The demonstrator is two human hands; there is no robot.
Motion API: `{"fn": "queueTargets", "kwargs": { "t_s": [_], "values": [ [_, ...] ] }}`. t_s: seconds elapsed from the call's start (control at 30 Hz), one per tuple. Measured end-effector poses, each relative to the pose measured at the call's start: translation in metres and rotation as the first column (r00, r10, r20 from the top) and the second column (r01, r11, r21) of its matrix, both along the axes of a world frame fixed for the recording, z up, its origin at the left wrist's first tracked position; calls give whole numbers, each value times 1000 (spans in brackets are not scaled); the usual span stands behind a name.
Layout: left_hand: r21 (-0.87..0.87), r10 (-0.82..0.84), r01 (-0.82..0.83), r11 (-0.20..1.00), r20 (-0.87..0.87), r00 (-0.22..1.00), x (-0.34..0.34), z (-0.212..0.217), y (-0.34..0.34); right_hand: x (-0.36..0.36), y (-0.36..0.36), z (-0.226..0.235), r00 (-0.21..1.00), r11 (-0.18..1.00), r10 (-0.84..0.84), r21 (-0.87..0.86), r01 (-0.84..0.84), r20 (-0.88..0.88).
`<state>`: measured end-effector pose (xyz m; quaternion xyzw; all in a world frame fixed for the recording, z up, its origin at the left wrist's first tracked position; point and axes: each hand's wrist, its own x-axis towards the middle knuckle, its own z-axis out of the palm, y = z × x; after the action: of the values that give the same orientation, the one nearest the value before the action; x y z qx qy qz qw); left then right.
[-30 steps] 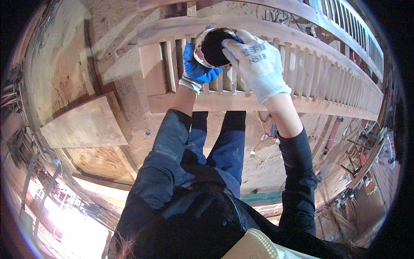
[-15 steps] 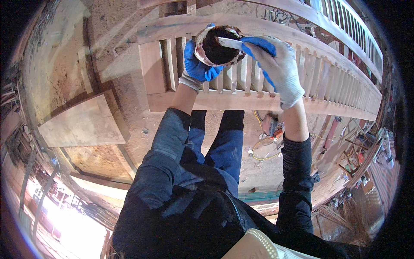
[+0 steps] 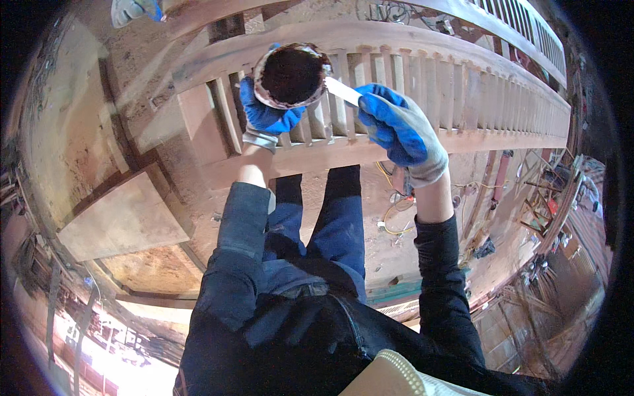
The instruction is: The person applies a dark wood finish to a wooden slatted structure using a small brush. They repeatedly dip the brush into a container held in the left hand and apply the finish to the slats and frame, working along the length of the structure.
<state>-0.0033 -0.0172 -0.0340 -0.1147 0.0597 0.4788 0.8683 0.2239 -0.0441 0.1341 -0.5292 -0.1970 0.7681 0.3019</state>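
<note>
Left hand (image 3: 265, 117) cups bowl (image 3: 279, 104), fingers curled; right hand (image 3: 403, 132), closed round white scraper (image 3: 343, 92), lies at bowl's four o'clock; scraper points toward ten, tip by rim.

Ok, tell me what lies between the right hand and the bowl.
In the head view, a pale flat stick spans from the right hand to the rim of the bowl, with wooden slats beneath.

Bowl (image 3: 276, 101) in gloved left hand (image 3: 265, 117)
</note>
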Motion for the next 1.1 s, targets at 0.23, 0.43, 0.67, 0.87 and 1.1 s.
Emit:
{"fn": "queueTargets", "kwargs": {
  "t_s": [0.23, 0.43, 0.67, 0.87, 1.1],
  "values": [
    [-135, -95, 84, 987, -76, 993, -4, -8, 3, 30, -12, -64, 913, 893, -256, 440, 97, 317],
    [-145, -79, 71, 987, -49, 996, -8, -9, 3, 3, 9, -79, 161, 707, -262, 303, -640, 951],
    [-189, -66, 101, 977, 183, 981, -1, 5, 5, -7, 1, -103, -118, 658, -255, 83, -749, 960],
    [-232, -48, 88, 969, 175, 983, -5, 1, 2, -10, -11, -105, -17, 700, -219, 145, -699, 976],
    [-162, -64, 43, 986, -127, 990, -4, -2, 4, -14, 2, -94, -64, 710, -141, 56, -702, 988]
  ]
}}
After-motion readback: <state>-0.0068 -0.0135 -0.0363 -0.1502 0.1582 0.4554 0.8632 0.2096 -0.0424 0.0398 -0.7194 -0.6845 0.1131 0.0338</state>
